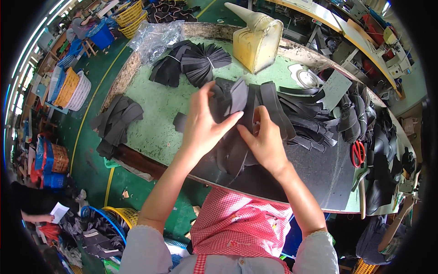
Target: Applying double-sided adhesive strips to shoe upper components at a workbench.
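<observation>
At the middle of the table, my left hand curls around some dark cut pieces, its thumb stretched along their lower edge. My right hand is closed beside it, thumb and fingers pinching black strips; its fingertips are partly hidden. More curved black strips lie beneath and between both hands. Just right of my right hand, a fanned stack of dark strips rests on the table. A small dark piece lies left of my left hand.
Tied black bundles and a yellowed plastic container with a spout stand at the back. A loose pile sits left. Strip stacks, red-handled scissors and a dark board lie right. Baskets flank me; people work nearby.
</observation>
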`<state>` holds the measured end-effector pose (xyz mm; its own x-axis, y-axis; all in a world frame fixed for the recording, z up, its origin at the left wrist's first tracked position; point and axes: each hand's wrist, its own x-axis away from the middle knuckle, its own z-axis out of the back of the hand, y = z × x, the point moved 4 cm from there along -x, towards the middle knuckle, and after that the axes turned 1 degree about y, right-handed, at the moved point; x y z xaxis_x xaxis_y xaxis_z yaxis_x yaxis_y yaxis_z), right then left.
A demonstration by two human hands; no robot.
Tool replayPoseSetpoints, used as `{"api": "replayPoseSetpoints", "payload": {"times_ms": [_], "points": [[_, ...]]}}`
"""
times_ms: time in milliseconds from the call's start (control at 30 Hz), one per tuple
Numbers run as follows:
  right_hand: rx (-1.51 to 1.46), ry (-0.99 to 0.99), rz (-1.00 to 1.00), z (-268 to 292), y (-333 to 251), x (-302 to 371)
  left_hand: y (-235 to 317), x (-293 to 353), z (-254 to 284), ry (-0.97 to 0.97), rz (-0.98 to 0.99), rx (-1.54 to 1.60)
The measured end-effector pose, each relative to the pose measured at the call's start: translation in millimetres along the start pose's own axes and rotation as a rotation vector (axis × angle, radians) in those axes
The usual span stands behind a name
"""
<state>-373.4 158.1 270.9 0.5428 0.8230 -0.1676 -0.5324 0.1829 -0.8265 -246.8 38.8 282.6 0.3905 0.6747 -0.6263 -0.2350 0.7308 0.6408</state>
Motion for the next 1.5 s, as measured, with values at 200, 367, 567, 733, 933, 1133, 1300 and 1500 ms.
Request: {"api": "replayPoseSetpoints", "payload": {"times_ms": [200,367,567,733,933,1133,1300,1500], "points": [[-0.373,0.255,-0.068,34,26,37,-48,14,-17,-0.226,0.356,0.53],[-0.756,0.319,-0.049,118,17,32,-64,22,-8,-0.122,0.426,0.718],[-0.189,-0.27,-0.113,112,22,-52,-41,14,1,-0.133,0.444,0.766],[0.058,-0.033,0.158,49,-26,-42,-17,2,-4,-0.194,0.413,0.81],[-0.153,-0.228,0.112,1,8,-33,-8,-3,26,-0.267,0.319,0.791],[0.327,0.174,0.258,8,17,-28,-73,45,76,-0.644,0.537,0.024],[0.337,0.161,0.55,-5,-38,-4,-57,65,71,-0.718,0.67,0.18],[0.446,-0.206,0.287,-51,-43,3,-18,60,67,-0.531,0.456,0.428]]}}
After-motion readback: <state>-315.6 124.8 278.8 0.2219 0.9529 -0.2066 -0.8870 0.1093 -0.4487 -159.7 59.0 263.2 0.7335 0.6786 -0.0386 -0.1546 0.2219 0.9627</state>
